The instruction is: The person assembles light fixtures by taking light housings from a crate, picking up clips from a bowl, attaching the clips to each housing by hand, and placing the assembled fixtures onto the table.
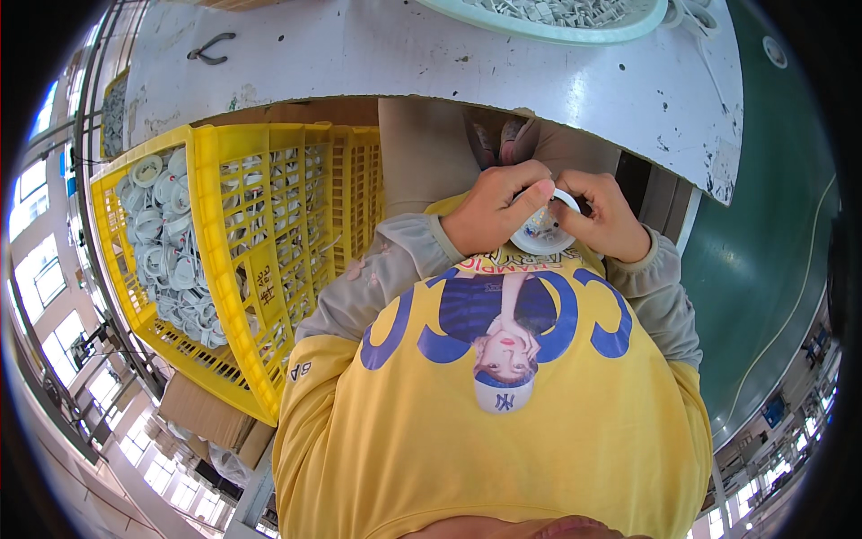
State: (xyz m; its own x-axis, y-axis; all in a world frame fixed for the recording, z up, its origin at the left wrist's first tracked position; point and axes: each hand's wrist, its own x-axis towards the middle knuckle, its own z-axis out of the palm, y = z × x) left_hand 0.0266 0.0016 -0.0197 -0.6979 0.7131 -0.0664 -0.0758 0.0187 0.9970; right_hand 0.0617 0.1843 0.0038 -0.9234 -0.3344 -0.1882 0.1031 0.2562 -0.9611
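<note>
A small white round housing [542, 241], shaped like a shallow cup, is held over my lap close to my yellow shirt. Tiny parts of mixed colour show inside it, too small to name. My left hand [489, 211] grips the housing at its left side, the thumb lying along the rim. My right hand [611, 216] is closed at the right side, with its thumb and fingertips bent into the opening. Whatever the right fingertips may pinch is hidden.
At my left stands a yellow plastic crate [205, 260] filled with similar white round parts [171, 242]. Ahead is a worn white table [359, 63], carrying cutting pliers [212, 48] and a pale green basin [548, 34] of small white pieces. Green floor [763, 234] lies at the right.
</note>
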